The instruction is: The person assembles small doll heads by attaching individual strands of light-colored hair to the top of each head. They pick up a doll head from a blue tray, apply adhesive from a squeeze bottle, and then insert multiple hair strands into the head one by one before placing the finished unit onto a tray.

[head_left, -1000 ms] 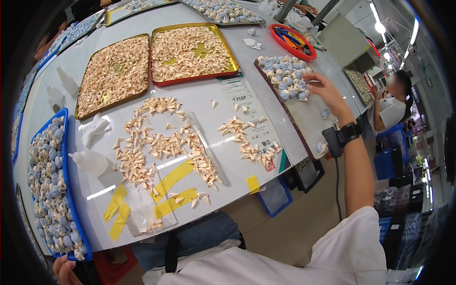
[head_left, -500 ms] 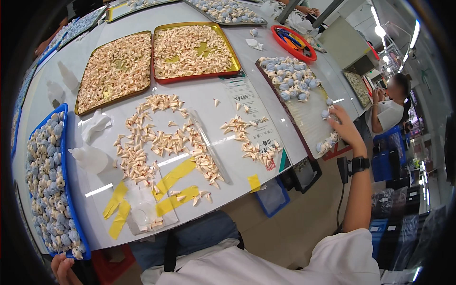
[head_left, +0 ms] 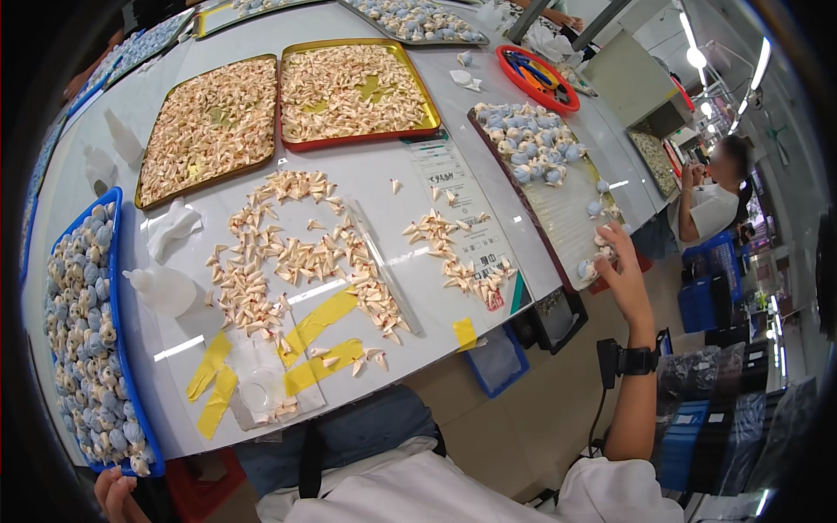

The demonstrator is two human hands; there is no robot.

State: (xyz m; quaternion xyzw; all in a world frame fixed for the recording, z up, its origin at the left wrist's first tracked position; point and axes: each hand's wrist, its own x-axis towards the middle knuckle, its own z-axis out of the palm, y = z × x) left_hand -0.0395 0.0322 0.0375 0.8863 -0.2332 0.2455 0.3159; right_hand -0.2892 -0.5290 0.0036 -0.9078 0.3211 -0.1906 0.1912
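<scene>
At the lower left, my left hand (head_left: 115, 497) has its curled fingers at the near corner of a blue tray (head_left: 129, 383). Small pale-blue and cream ball-shaped figures (head_left: 87, 305) fill that tray. On the right, my right hand (head_left: 626, 277) reaches over the near end of a shallow dark-edged tray (head_left: 558, 228). Its thumb and fingers are apart, curved around a few loose blue and cream figures (head_left: 586, 268) there. More such figures (head_left: 532, 144) crowd that tray's far end. My right palm is partly turned from view.
Cone-shaped cream pieces (head_left: 296, 253) lie scattered mid-table, beside yellow tape (head_left: 323, 327) and a white squeeze bottle (head_left: 164, 292). Two gold trays (head_left: 277, 105) of similar pieces stand behind. A red basket (head_left: 568, 103) holds tools. Another person (head_left: 717, 196) sits at the right.
My right hand has moved nearer along the right tray, and its fingers have curved around the figures by its near end. The left hand stays at the blue tray's corner.
</scene>
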